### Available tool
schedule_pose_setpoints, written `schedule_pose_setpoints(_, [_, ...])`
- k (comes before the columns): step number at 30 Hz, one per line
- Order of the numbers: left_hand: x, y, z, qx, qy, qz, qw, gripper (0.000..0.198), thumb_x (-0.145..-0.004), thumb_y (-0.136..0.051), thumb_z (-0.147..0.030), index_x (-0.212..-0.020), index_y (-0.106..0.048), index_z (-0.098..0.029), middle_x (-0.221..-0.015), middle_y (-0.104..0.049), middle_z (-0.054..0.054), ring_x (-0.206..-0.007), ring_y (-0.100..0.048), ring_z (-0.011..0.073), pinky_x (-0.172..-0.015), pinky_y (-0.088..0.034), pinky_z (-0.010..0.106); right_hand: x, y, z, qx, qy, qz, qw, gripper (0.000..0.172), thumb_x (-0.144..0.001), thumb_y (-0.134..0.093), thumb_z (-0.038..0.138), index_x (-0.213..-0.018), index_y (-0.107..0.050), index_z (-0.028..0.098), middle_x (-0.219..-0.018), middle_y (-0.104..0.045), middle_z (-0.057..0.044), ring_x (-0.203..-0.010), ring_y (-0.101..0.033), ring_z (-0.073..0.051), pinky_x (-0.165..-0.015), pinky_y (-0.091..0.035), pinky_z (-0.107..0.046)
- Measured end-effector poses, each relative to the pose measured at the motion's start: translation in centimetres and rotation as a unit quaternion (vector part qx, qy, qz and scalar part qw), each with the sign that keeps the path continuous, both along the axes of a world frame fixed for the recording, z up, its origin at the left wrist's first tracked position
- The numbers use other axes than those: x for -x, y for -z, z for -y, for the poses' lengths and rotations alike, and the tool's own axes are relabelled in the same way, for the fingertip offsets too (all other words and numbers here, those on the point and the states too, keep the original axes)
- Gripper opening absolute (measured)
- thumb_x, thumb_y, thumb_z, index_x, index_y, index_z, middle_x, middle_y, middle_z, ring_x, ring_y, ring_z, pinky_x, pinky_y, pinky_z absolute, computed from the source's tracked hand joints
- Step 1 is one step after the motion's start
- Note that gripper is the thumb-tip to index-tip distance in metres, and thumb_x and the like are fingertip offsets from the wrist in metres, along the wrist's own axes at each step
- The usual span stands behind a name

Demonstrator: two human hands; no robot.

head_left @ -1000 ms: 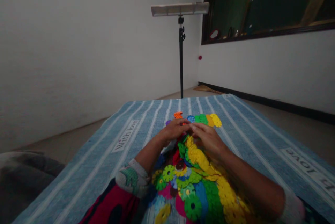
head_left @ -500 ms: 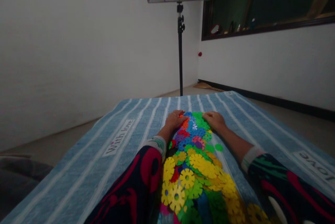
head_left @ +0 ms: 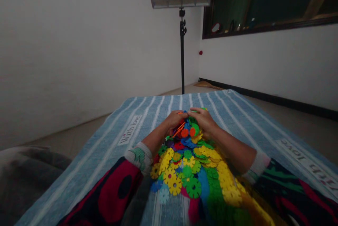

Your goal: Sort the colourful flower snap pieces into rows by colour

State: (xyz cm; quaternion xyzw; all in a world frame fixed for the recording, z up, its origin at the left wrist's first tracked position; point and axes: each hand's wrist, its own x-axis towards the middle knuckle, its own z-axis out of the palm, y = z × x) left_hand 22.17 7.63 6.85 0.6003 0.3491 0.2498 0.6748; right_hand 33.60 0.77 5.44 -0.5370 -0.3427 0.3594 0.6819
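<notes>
Many colourful plastic snowflake discs (head_left: 188,161) lie in a long heap down the middle of the cloth, yellow and green ones nearest me. At the heap's far end my left hand (head_left: 174,119) curls round red, orange and blue discs. Opposite it, my right hand (head_left: 204,121) wraps round green and blue discs from the other side. The two hands nearly meet, their thumbs close together over the bunched discs. Most fingertips are hidden behind the discs.
A blue and white striped cloth (head_left: 105,169) covers the table. Beyond its far edge stands a light panel on a black stand (head_left: 182,53). Grey fabric (head_left: 31,180) lies at lower left. A dark-framed window (head_left: 264,4) is in the right wall.
My hands have moved inward, towards each other, at the heap's far end. Discs there have bunched up between them, and some orange ones now tilt on edge. The view has shifted slightly.
</notes>
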Motion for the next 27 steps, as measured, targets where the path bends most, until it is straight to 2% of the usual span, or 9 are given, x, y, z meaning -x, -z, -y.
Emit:
schedule_pose_setpoints(5, [2.5, -1.6, 3.8, -0.002, 0.022, -0.061, 0.998, 0.03, -0.064, -0.078, -0.036, -0.08, -0.065, -0.015, -0.057, -0.063, -0.001, -0.051, -0.059, 0.0142, -0.056, -0.052, 0.029, 0.1, -3.0, 4.6, 0.045, -0.018, 0.083, 0.995, 0.043, -0.063, -0.075, 0.033, -0.105, -0.07, 0.022, -0.098, -0.071, -0.004, -0.073, -0.066, -0.019, -0.047, -0.052, -0.024])
schedule_pose_setpoints(9, [3.9, -1.2, 6.0, -0.075, 0.054, -0.077, 0.993, 0.037, -0.063, -0.075, -0.029, -0.098, -0.069, -0.016, -0.08, -0.071, 0.004, -0.071, -0.066, 0.0193, -0.066, -0.053, 0.031, -2.0, -3.0, 10.0, 0.073, 0.012, 0.161, 0.984, 0.044, -0.061, -0.076, 0.03, -0.104, -0.073, 0.021, -0.093, -0.071, -0.007, -0.084, -0.065, -0.025, -0.063, -0.055, -0.034])
schedule_pose_setpoints(12, [6.0, -1.2, 6.7, -0.184, 0.05, -0.105, 0.976, 0.045, -0.061, -0.073, -0.032, -0.103, -0.07, -0.016, -0.104, -0.071, 0.01, -0.097, -0.064, 0.0267, -0.082, -0.052, 0.036, -5.1, -0.4, 16.9, 0.167, 0.071, 0.369, 0.912, 0.06, -0.062, -0.073, 0.041, -0.117, -0.069, 0.017, -0.099, -0.072, -0.014, -0.086, -0.067, -0.031, -0.079, -0.053, -0.047])
schedule_pose_setpoints(15, [9.6, -0.8, 7.8, -0.267, 0.054, -0.13, 0.953, 0.058, -0.058, -0.075, -0.04, -0.113, -0.068, -0.023, -0.12, -0.065, 0.009, -0.113, -0.058, 0.0311, -0.095, -0.047, 0.039, -7.4, 4.3, 25.2, 0.249, 0.029, 0.443, 0.861, 0.086, -0.056, -0.076, 0.049, -0.135, -0.056, 0.022, -0.131, -0.06, -0.015, -0.115, -0.058, -0.038, -0.097, -0.046, -0.05])
schedule_pose_setpoints(18, [13.7, 1.0, 9.8, -0.316, 0.095, -0.193, 0.924, 0.083, -0.048, -0.082, -0.047, -0.126, -0.06, -0.032, -0.134, -0.057, 0.006, -0.123, -0.05, 0.0343, -0.103, -0.041, 0.042, -7.1, 9.1, 31.3, 0.247, -0.021, 0.493, 0.834, 0.102, -0.048, -0.08, 0.051, -0.141, -0.048, 0.025, -0.147, -0.045, -0.012, -0.132, -0.043, -0.04, -0.108, -0.036, -0.051])
schedule_pose_setpoints(20, [15.7, 3.1, 11.3, -0.378, 0.143, -0.241, 0.882, 0.102, -0.04, -0.085, -0.053, -0.134, -0.053, -0.031, -0.145, -0.045, 0.01, -0.133, -0.039, 0.0382, -0.108, -0.033, 0.047, -5.5, 11.1, 32.4, 0.23, 0.005, 0.526, 0.819, 0.099, -0.052, -0.079, 0.051, -0.142, -0.047, 0.026, -0.15, -0.04, -0.011, -0.136, -0.037, -0.039, -0.112, -0.031, -0.052])
schedule_pose_setpoints(22, [16.6, 5.3, 12.5, -0.429, 0.15, -0.264, 0.85, 0.11, -0.038, -0.085, -0.058, -0.139, -0.048, -0.031, -0.151, -0.035, 0.012, -0.137, -0.031, 0.0407, -0.112, -0.026, 0.051, -3.7, 11.9, 31.1, 0.205, 0.011, 0.542, 0.815, 0.098, -0.056, -0.077, 0.05, -0.144, -0.044, 0.025, -0.149, -0.042, -0.01, -0.137, -0.036, -0.038, -0.112, -0.031, -0.052])
schedule_pose_setpoints(24, [16.2, 6.8, 13.5, -0.464, 0.126, -0.27, 0.834, 0.11, -0.042, -0.084, -0.059, -0.14, -0.046, -0.03, -0.153, -0.03, 0.013, -0.139, -0.027, 0.0425, -0.113, -0.021, 0.054, -2.4, 11.4, 28.4, 0.166, 0.003, 0.562, 0.81, 0.089, -0.063, -0.073, 0.05, -0.144, -0.044, 0.024, -0.145, -0.048, -0.01, -0.134, -0.042, -0.037, -0.11, -0.035, -0.05])
schedule_pose_setpoints(27, [14.7, 7.1, 14.7, -0.488, 0.1, -0.234, 0.835, 0.093, -0.059, -0.077, -0.06, -0.139, -0.047, -0.023, -0.149, -0.037, 0.018, -0.137, -0.031, 0.0416, -0.113, -0.023, 0.054, -1.3, 9.7, 24.5, 0.112, 0.015, 0.605, 0.788, 0.077, -0.069, -0.068, 0.043, -0.141, -0.045, 0.027, -0.135, -0.058, -0.011, -0.123, -0.053, -0.034, -0.103, -0.043, -0.046])
